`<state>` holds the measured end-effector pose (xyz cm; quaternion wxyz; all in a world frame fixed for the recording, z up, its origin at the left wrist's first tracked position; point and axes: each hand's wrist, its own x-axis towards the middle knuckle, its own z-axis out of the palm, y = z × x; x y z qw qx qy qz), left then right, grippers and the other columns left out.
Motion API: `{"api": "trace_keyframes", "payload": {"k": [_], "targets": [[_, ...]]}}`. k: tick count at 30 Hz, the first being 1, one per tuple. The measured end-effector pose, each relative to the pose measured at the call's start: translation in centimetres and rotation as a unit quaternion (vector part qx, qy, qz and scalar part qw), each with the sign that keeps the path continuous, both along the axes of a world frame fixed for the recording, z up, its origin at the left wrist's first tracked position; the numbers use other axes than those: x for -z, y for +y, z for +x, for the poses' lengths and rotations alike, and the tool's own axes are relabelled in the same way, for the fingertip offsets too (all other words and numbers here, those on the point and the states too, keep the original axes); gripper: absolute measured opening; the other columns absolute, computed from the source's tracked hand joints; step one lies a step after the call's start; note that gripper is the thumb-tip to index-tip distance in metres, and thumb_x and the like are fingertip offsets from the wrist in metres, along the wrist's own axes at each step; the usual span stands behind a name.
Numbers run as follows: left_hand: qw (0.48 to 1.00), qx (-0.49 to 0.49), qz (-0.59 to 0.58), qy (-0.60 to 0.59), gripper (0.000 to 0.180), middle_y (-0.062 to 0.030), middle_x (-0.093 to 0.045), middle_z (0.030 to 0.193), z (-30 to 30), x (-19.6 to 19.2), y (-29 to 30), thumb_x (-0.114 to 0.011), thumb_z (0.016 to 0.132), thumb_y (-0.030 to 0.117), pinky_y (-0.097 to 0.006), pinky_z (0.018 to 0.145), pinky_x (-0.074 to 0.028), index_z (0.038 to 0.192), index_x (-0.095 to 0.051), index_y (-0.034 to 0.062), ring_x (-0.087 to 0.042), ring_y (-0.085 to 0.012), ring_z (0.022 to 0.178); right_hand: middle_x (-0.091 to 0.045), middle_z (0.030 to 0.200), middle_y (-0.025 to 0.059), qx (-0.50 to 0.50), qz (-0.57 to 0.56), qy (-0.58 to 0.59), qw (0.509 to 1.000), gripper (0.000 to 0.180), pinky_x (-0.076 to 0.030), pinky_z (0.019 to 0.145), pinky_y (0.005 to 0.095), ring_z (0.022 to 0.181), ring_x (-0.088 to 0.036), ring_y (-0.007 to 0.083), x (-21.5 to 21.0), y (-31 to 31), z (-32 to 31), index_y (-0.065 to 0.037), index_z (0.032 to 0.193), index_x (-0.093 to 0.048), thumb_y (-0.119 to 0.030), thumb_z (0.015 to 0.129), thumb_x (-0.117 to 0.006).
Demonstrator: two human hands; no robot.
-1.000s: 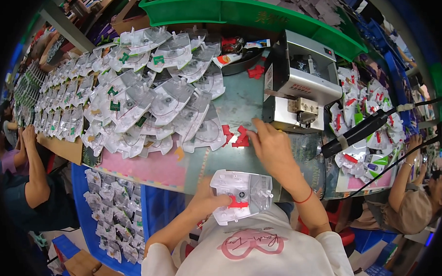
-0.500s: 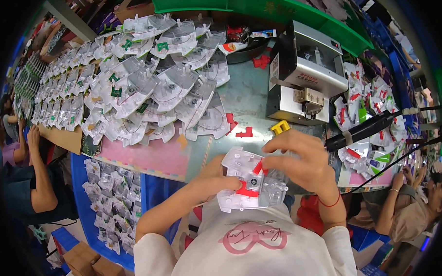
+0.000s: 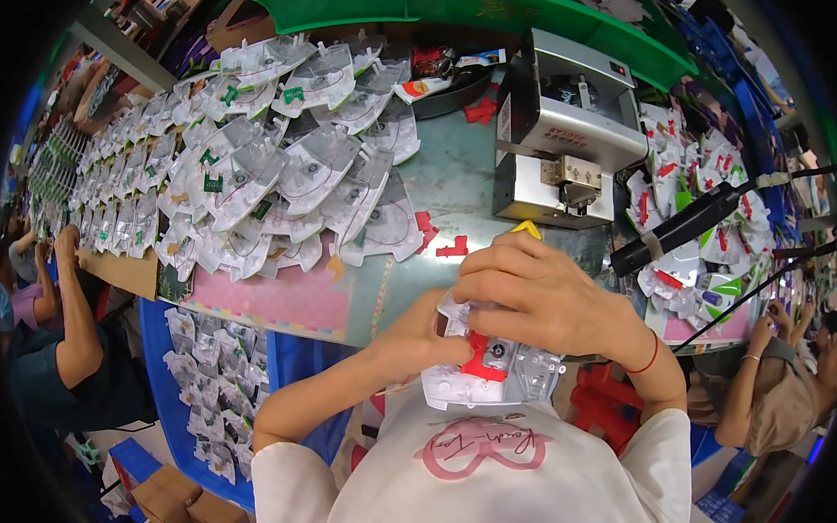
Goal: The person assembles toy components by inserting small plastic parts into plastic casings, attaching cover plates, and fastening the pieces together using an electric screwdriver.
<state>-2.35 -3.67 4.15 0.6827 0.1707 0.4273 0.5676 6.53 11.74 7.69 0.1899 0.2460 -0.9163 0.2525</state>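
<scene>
A white and clear plastic housing half (image 3: 451,387) is held in front of my chest, its inner side with posts and ribs facing up. My left hand (image 3: 408,345) grips its left edge, the thumb pressing on a red plastic part (image 3: 485,359) inside it. Across the housing's upper edge lies my right hand (image 3: 530,290), fingers bent and closed on it; the fingertips hide what lies under them. Beyond that hand, a yellow piece (image 3: 526,228) shows on the table. Near it lies a loose red part (image 3: 452,246).
Many similar housings (image 3: 318,168) are piled at the left and back. A silver machine (image 3: 566,118) stands back right, beside a black cable-fed tool (image 3: 675,229). Housings with red parts (image 3: 702,196) heap at far right. A blue bin (image 3: 155,363) stands lower left. People work at both sides.
My right hand has come down and left onto the housing, covering its upper part and the small red part it pinched. The housing has shifted slightly right and down.
</scene>
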Motion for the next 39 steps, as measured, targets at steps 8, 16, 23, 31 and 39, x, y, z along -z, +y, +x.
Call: {"api": "trace_keyframes", "payload": {"k": [8, 16, 23, 31, 39], "targets": [[0.999, 0.001, 0.02, 0.035, 0.03, -0.0009, -0.054, 0.078, -0.8, -0.3, 0.2, -0.054, 0.062, 0.002, -0.021, 0.06, -0.04, 0.092, -0.054, -0.0012, -0.051, -0.0056, 0.071, -0.052, 0.084, 0.0075, -0.011, 0.059, 0.014, 0.998, 0.014, -0.042, 0.075, 0.035, 0.091, -0.05, 0.0229, -1.2, 0.4, -0.5, -0.003, 0.069, -0.052, -0.013, 0.06, -0.056], [1.0, -0.018, 0.001, 0.009, 0.034, -0.0024, -0.056, 0.084, -1.0, 0.6, -0.4, -0.058, 0.065, 0.002, -0.021, 0.062, -0.043, 0.098, -0.052, -0.0019, -0.054, -0.007, 0.075, -0.048, 0.08, 0.0062, -0.036, 0.09, 0.022, 0.995, 0.013, -0.042, 0.074, 0.0336, 0.087, -0.049, 0.0218, -1.5, 0.2, -1.1, -0.005, 0.068, -0.051, -0.014, 0.061, -0.056], [0.995, -0.078, 0.012, -0.06, 0.04, -0.0078, -0.057, 0.091, -0.5, 2.1, 0.6, -0.054, 0.067, 0.003, -0.026, 0.068, -0.049, 0.106, -0.048, -0.0029, -0.059, -0.0136, 0.082, -0.048, 0.088, 0.0074, -0.07, 0.076, -0.064, 0.993, 0.014, -0.041, 0.071, 0.0321, 0.084, -0.049, 0.0211, -1.8, 2.4, -2.9, -0.005, 0.077, -0.048, -0.013, 0.067, -0.055], [0.989, -0.121, -0.011, -0.089, 0.043, -0.0146, -0.058, 0.098, -0.4, 3.7, 0.4, -0.055, 0.069, 0.003, -0.031, 0.073, -0.05, 0.109, -0.046, -0.0071, -0.06, -0.0193, 0.083, -0.056, 0.087, 0.0085, 0.239, 0.272, 0.064, 0.93, 0.024, -0.048, 0.067, 0.0355, 0.079, -0.058, 0.0259, -8.1, 17.2, -8.7, -0.01, 0.089, -0.061, -0.002, 0.067, -0.053], [0.988, -0.115, -0.001, -0.098, 0.038, -0.0125, -0.058, 0.094, 0.4, 3.5, 0.7, -0.054, 0.07, 0.0, -0.03, 0.07, -0.05, 0.107, -0.048, -0.0061, -0.06, -0.0171, 0.081, -0.056, 0.097, 0.0034, 0.236, 0.441, 0.025, 0.865, 0.016, -0.044, 0.08, 0.0328, 0.095, -0.053, 0.0238, -7.8, 30.7, -11.1, -0.014, 0.075, -0.066, -0.008, 0.068, -0.054]]}}
